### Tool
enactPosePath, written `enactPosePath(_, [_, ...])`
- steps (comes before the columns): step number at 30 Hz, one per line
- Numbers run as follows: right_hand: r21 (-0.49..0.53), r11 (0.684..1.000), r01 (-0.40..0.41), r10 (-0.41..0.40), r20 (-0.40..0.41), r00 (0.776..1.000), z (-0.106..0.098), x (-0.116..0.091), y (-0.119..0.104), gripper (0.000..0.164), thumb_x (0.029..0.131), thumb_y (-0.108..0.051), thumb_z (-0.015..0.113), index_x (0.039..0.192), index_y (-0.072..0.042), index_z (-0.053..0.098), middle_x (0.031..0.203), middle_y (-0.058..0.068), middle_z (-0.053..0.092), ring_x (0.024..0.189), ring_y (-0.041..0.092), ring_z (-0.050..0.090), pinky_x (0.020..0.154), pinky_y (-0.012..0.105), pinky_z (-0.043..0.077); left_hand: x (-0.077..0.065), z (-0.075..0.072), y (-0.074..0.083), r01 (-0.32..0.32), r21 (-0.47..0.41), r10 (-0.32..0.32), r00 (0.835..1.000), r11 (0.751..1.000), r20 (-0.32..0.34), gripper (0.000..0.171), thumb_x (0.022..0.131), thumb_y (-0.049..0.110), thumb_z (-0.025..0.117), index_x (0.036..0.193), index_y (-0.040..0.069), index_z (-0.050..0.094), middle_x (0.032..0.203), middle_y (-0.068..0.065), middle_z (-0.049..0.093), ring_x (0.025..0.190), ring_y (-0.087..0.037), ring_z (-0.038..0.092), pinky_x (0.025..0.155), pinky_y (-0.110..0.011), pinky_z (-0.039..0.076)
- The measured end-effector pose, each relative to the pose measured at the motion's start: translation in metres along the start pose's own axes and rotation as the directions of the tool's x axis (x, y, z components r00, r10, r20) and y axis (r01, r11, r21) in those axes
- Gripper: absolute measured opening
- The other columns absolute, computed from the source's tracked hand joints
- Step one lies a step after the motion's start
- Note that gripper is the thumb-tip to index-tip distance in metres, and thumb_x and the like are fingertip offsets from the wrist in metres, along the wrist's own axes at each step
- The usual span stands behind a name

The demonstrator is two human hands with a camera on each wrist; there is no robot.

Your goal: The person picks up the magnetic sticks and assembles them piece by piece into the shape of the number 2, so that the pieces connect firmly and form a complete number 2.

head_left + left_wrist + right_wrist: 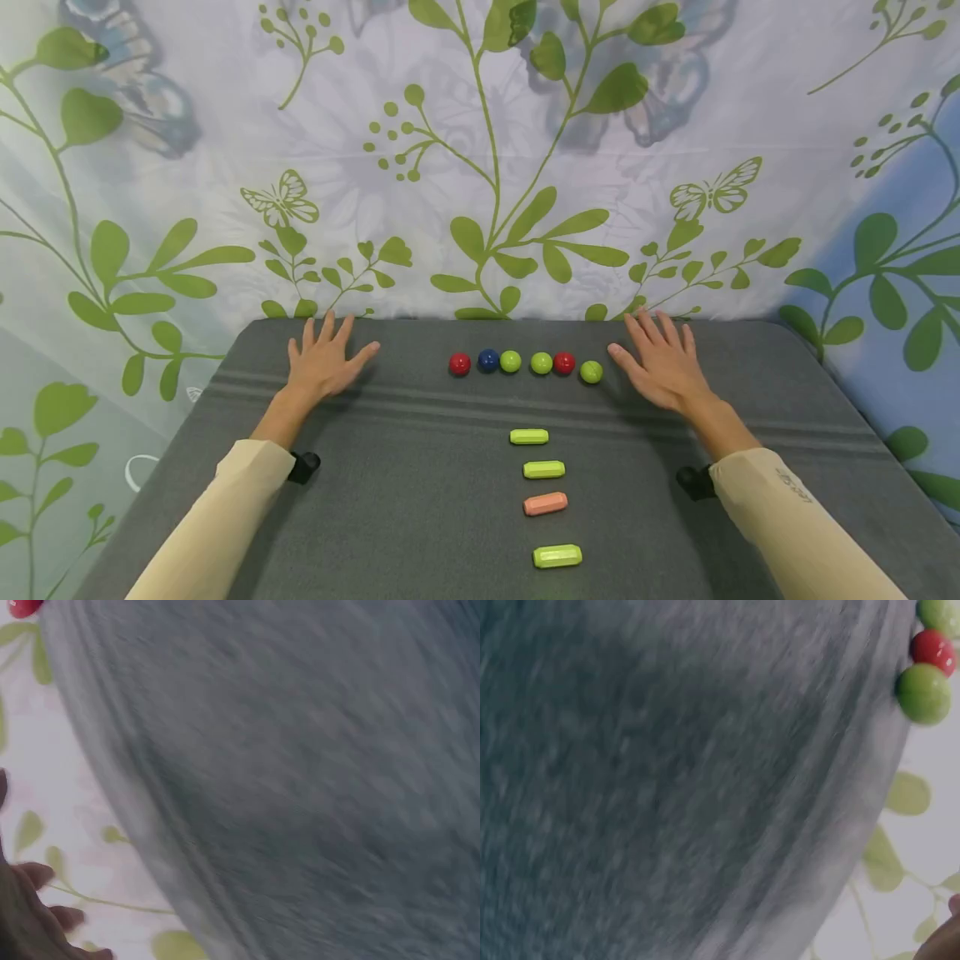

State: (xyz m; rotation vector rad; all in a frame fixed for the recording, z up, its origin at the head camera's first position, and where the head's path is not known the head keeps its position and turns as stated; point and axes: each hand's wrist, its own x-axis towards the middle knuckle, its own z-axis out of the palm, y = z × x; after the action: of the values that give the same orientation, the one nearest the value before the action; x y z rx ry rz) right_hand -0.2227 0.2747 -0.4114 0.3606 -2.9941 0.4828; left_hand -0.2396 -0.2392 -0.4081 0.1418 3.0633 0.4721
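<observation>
Near the far left of the grey table, my left hand (321, 367) spreads its fingers and holds nothing. On the opposite side my right hand (663, 367) is likewise spread, its thumb closest to a green ball (591, 372). A row of small shiny balls runs between the hands: a red ball (460, 363), a blue ball (488, 360), two more green balls and another red ball (564, 362). Toward me lie several short faceted sticks in a column, among them an orange stick (545, 503) and a yellow-green stick (557, 556).
The grey cloth-covered table (390, 500) ends at a far edge just behind the balls. A curtain (360, 208) with green leaves and butterflies hangs behind it and along both sides. A black wrist strap piece (303, 467) sits at each sleeve cuff.
</observation>
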Motion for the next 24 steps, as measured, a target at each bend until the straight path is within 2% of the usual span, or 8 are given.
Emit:
enactPosePath(6, [0.147, 0.987, 0.066, -0.054, -0.08, 0.995, 0.001, -0.005, -0.018, 0.068, 0.098, -0.043, 0.058, 0.144, 0.004, 0.043, 0.146, 0.028, 0.041, 0.14, 0.048, 0.023, 0.107, 0.068, 0.014, -0.014, -0.002, 0.036, -0.07, -0.063, 0.061, 0.989, 0.996, -0.137, 0.08, 0.098, 0.059, 0.047, 0.154, 0.004, 0.03, 0.156, -0.027, 0.024, 0.14, -0.051, 0.019, 0.102, -0.073, 0.019])
enactPosePath(10, [0.289, 0.957, 0.035, -0.02, -0.055, 0.998, 0.005, -0.008, -0.027, 0.058, 0.097, -0.036, 0.064, 0.136, 0.005, 0.051, 0.136, 0.028, 0.051, 0.132, 0.047, 0.035, 0.102, 0.066, 0.027, -0.03, 0.0, 0.071, -0.171, -0.181, 0.131, 0.968, 0.968, -0.213, 0.066, 0.098, 0.047, 0.058, 0.146, 0.004, 0.044, 0.146, -0.022, 0.045, 0.132, -0.045, 0.039, 0.099, -0.067, 0.032])
enactPosePath(11, [0.319, 0.947, 0.019, -0.006, -0.042, 0.999, 0.006, -0.009, -0.028, 0.057, 0.097, -0.035, 0.064, 0.136, 0.005, 0.052, 0.135, 0.027, 0.051, 0.131, 0.047, 0.037, 0.1, 0.066, 0.03, -0.035, 0.002, 0.08, -0.2, -0.231, 0.15, 0.965, 0.952, -0.215, 0.063, 0.098, 0.044, 0.06, 0.144, 0.004, 0.047, 0.142, -0.021, 0.049, 0.128, -0.043, 0.045, 0.097, -0.064, 0.037])
enactPosePath(13, [0.371, 0.928, -0.017, 0.024, -0.014, 1.0, 0.009, -0.01, -0.028, 0.056, 0.097, -0.034, 0.064, 0.136, 0.004, 0.053, 0.132, 0.027, 0.053, 0.127, 0.047, 0.041, 0.098, 0.065, 0.033, -0.043, 0.005, 0.097, -0.242, -0.37, 0.185, 0.966, 0.897, -0.181, 0.055, 0.098, 0.038, 0.062, 0.141, 0.004, 0.052, 0.133, -0.018, 0.057, 0.116, -0.038, 0.056, 0.09, -0.055, 0.046])
enactPosePath(15, [0.418, 0.907, -0.049, 0.049, 0.011, 0.999, 0.011, -0.011, -0.027, 0.054, 0.097, -0.032, 0.065, 0.136, 0.004, 0.052, 0.131, 0.027, 0.053, 0.125, 0.047, 0.043, 0.096, 0.064, 0.036, -0.051, 0.01, 0.111, -0.24, -0.538, 0.221, 0.97, 0.808, -0.101, 0.049, 0.098, 0.033, 0.063, 0.138, 0.005, 0.054, 0.125, -0.015, 0.062, 0.105, -0.035, 0.063, 0.081, -0.047, 0.051])
enactPosePath(18, [0.484, 0.871, -0.084, 0.071, 0.044, 0.996, 0.016, -0.012, -0.026, 0.052, 0.097, -0.028, 0.065, 0.136, 0.005, 0.052, 0.132, 0.028, 0.052, 0.125, 0.046, 0.044, 0.094, 0.061, 0.039, -0.058, 0.018, 0.127, -0.165, -0.714, 0.279, 0.959, 0.681, 0.044, 0.042, 0.098, 0.027, 0.064, 0.134, 0.005, 0.057, 0.117, -0.011, 0.063, 0.093, -0.033, 0.066, 0.07, -0.038, 0.053])
enactPosePath(20, [0.512, 0.854, -0.096, 0.075, 0.061, 0.995, 0.018, -0.012, -0.027, 0.051, 0.097, -0.025, 0.065, 0.135, 0.006, 0.052, 0.132, 0.029, 0.052, 0.124, 0.046, 0.045, 0.093, 0.06, 0.04, -0.062, 0.025, 0.134, -0.113, -0.76, 0.308, 0.944, 0.64, 0.119, 0.041, 0.098, 0.023, 0.064, 0.132, 0.003, 0.058, 0.114, -0.011, 0.063, 0.089, -0.034, 0.066, 0.067, -0.035, 0.052])
enactPosePath(24, [0.529, 0.842, -0.11, 0.078, 0.083, 0.994, 0.023, -0.011, -0.028, 0.048, 0.097, -0.022, 0.066, 0.134, 0.006, 0.053, 0.132, 0.029, 0.052, 0.125, 0.046, 0.044, 0.094, 0.06, 0.04, -0.064, 0.041, 0.143, -0.066, -0.781, 0.329, 0.926, 0.62, 0.183, 0.039, 0.096, 0.019, 0.066, 0.13, 0.0, 0.059, 0.111, -0.008, 0.064, 0.081, -0.03, 0.066, 0.06, -0.032, 0.05])
